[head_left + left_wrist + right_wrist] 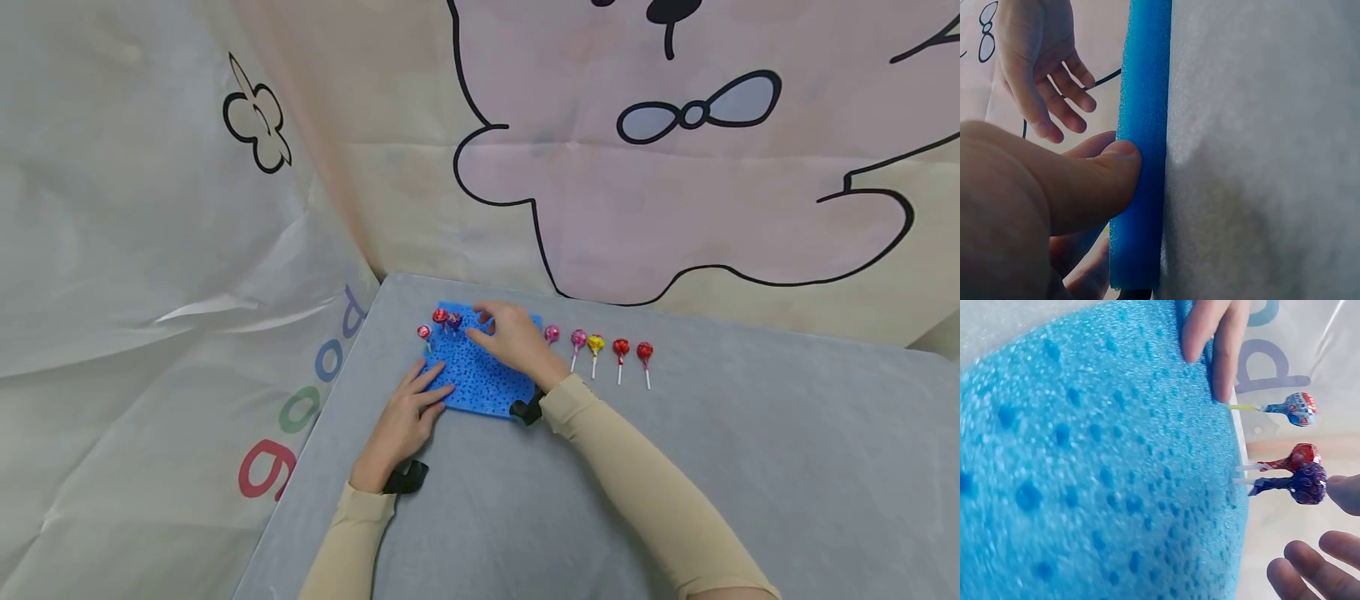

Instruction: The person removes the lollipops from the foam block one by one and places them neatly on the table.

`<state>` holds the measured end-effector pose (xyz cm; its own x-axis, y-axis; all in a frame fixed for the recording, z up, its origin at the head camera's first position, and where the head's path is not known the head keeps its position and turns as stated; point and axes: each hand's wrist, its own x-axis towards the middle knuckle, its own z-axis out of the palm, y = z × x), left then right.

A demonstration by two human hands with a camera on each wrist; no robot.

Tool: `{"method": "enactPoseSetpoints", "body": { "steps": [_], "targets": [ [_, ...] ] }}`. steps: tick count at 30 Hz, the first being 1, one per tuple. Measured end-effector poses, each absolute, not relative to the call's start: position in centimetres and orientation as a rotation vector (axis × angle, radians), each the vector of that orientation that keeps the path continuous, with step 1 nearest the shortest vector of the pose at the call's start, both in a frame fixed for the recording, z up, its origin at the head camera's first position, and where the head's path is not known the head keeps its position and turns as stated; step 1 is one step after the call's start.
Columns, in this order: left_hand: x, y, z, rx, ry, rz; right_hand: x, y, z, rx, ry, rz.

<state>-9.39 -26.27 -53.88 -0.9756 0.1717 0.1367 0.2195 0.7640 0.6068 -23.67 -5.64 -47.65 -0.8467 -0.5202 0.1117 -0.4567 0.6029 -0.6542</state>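
Lays the left hand (401,421) along the left edge of the blue foam block (487,383), with fingers apart and fairly straight on the hole-dotted top, and with the thumb against the block's side in the left wrist view. Holds the right hand (513,337) over the far part of the block, with thumb and fingers parted in a loose, unfilled grip just beside the purple lollipop (454,321); can't be sure whether touching it or merely close. Has that purple lollipop standing by its white stick at the far left of the block, next to a red-wrapped lollipop (440,316) and near a blue, red and white lollipop (423,332) on a yellow stick. Has five more in a row on the grey bench (750,458), right of the block: a mottled pink lollipop (552,333) closest to it, then a pink lollipop (578,338), a yellow lollipop (596,342), an inner red lollipop (621,347) and an outer red lollipop (645,351). Wears beige sleeves (637,475) and black wrist straps (407,477). Faces a pale backdrop (675,225) printed with a pink cartoon figure and bow tie (693,114), with coloured letters (283,414) on the left sheet (150,417)
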Motion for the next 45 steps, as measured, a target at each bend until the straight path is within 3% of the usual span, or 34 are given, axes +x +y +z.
{"method": "enactPoseSetpoints", "body": {
  "steps": [24,45],
  "targets": [
    [-9.1,-26.0,-54.2,-0.384,-2.788,-1.0,-22.8,-8.7,-48.3,-0.899,2.754,-1.067],
    [-9.1,-25.6,-54.6,-0.378,-2.807,-1.031,-22.5,-8.1,-48.8,-0.909,2.796,-1.093]
  ]
}}
